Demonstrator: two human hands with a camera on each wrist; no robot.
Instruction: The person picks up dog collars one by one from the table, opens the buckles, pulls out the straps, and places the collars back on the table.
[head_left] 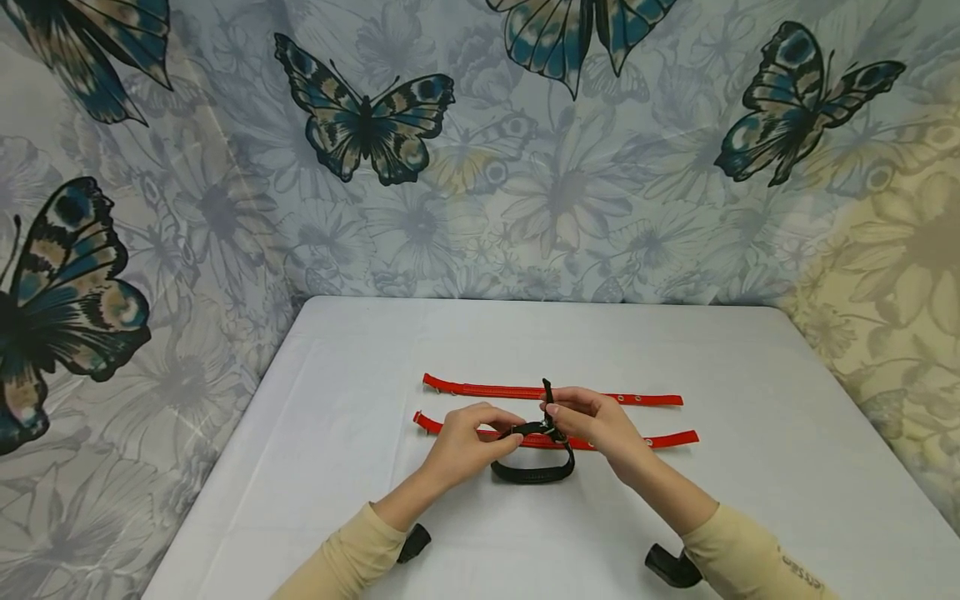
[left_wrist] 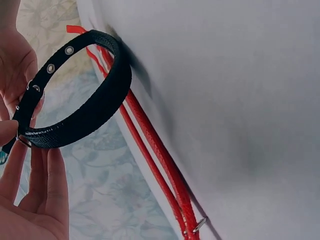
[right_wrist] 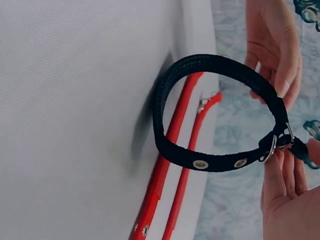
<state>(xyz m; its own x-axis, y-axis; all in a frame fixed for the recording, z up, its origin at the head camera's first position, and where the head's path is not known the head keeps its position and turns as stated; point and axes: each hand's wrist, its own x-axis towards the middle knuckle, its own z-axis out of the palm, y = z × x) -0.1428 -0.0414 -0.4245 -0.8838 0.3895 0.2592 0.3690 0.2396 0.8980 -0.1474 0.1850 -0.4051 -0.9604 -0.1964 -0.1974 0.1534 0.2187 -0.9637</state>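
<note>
A black dog collar [head_left: 532, 476], looped into a ring with metal eyelets, is held up over the table between both hands. My left hand [head_left: 468, 442] pinches the band beside the buckle. My right hand [head_left: 600, 425] grips the strap's tail, which passes through the metal buckle [right_wrist: 289, 134] and points up in the head view. A D-shaped ring [right_wrist: 270, 148] hangs close to the buckle. Behind and below the loop, two red collars lie stretched out: a far one [head_left: 510, 391] and a near one [head_left: 678, 438], partly hidden by the hands.
The white table [head_left: 337, 358] reaches back to a wall [head_left: 570, 192] covered in butterfly-and-flower fabric. A black object [head_left: 414, 543] shows beside the left sleeve, and another black piece [head_left: 672, 567] beside the right sleeve.
</note>
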